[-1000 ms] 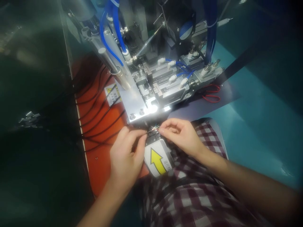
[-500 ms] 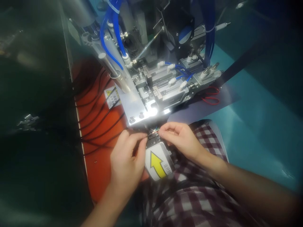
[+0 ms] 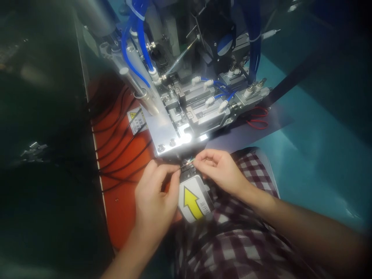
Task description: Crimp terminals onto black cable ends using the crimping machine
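Thin coloured wires (image 3: 189, 161) stretch between my two hands at the front edge of a metal machine (image 3: 192, 112). My left hand (image 3: 158, 186) pinches a dark cable end between thumb and index finger. Opposite it, my right hand (image 3: 216, 164) has its fingertips closed on the fine wire ends, with the other fingers curled in. Just beneath the wires lies a small dark metal fixture (image 3: 187, 170). A white plate with a yellow arrow (image 3: 193, 201) sits below it, nearest my body. The exact wire tips are too small to make out.
Black cables (image 3: 124, 155) run over the orange base (image 3: 112, 221) on the left, beside a warning label (image 3: 137, 121). Blue air tubes (image 3: 141, 38) rise from the machine. Red-handled scissors or a red loop (image 3: 257, 118) lies at its right. Checkered cloth (image 3: 221, 248) covers my lap.
Both hands keep almost the same pose over the fixture. The view shifts very slightly, and the wires between the fingertips appear marginally moved.
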The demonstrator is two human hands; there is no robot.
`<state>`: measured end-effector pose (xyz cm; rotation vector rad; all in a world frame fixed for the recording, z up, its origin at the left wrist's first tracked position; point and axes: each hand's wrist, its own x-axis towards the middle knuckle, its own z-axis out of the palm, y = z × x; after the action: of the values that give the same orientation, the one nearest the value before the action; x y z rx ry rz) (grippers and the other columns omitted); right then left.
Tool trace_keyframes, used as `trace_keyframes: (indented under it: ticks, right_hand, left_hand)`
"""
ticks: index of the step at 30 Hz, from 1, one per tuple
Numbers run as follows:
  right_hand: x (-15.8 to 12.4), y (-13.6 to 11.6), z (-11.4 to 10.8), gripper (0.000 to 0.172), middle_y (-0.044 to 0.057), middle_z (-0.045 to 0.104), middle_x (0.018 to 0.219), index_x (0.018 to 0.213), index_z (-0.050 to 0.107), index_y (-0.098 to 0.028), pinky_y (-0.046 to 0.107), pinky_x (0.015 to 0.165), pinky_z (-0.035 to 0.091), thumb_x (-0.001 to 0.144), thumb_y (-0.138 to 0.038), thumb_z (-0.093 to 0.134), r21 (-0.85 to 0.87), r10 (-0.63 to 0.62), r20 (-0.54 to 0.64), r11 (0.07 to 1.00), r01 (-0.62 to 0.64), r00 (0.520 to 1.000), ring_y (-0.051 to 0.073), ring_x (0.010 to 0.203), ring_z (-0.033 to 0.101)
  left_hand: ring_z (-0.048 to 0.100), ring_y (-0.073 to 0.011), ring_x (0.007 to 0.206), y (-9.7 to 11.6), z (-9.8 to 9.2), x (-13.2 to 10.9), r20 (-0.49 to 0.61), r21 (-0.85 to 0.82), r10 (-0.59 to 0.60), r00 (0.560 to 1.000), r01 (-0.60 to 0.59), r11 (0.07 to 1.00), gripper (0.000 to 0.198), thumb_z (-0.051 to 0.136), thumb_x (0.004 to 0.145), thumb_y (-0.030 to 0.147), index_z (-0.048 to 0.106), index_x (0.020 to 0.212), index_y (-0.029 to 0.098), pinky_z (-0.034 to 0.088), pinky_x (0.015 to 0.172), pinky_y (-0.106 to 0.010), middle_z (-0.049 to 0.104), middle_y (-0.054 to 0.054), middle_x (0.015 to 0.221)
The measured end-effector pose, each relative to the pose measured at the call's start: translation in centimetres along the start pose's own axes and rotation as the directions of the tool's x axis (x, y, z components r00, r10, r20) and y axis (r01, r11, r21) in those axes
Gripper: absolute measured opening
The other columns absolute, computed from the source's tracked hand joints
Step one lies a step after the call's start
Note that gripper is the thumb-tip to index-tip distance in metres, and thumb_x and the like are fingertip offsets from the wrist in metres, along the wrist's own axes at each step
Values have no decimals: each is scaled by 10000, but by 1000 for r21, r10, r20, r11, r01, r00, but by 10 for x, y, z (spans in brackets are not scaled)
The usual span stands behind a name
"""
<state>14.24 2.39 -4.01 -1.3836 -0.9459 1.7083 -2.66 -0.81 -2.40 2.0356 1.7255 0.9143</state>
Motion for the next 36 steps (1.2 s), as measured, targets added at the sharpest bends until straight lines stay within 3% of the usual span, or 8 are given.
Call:
trace_keyframes:
  ticks: [8,17,36]
  right_hand:
    - [1,-3,-4,110,-31,580,598,729,655,-151,227,506,454,746,-251,697,-5,-38,20,999,38,999,84,505,498]
    - [1,4,-1,138,-53,508,527,712,608,-163,217,450,327,747,-271,687,-58,-140,-34,989,137,990,79,467,431]
    - [0,8,0,127,-73,480,511,771,563,-169,203,441,347,825,-274,611,-101,-109,21,989,110,994,74,447,449]
  left_hand:
    - [577,-131,744,-1,1,1,-2,-18,8,1000,-8,1000,98,606,838,120,655,843,205,458,622,-241,604,5,807]
    - [575,-127,745,-1,2,0,-2,-19,7,1000,-7,1000,100,613,834,115,658,851,203,456,616,-234,600,6,809]
    - [586,-125,762,-1,2,1,-1,-2,11,1000,-11,1000,89,614,836,127,659,854,201,467,647,-228,613,12,822]
